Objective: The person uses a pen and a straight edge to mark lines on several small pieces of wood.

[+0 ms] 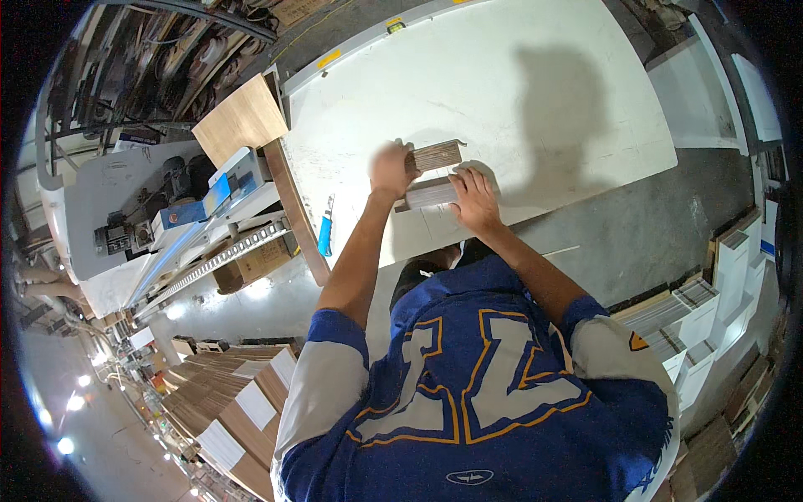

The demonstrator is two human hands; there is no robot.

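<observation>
Two short stacks of thin strips lie side by side on the white worktable (pixel 360 117). The far stack (pixel 437 156) is brown with visible layered edges; the near stack (pixel 428 194) looks greyer on top. My left hand (pixel 391 170), smeared by motion, is at the left end of the far stack, and its fingers are hard to make out. Over the right end of the near stack rests my right hand (pixel 477 199), fingers stretched out and slightly apart. A blue-handled knife (pixel 325 230) lies on the table left of my left forearm.
A light wooden panel (pixel 240 121) stands at the table's left corner, above a brown edge board (pixel 294 209). A metal straight rail (pixel 351 52) runs along the far edge. Stacked boards (pixel 242 402) stand behind left; white panels (pixel 703 314) stand at right.
</observation>
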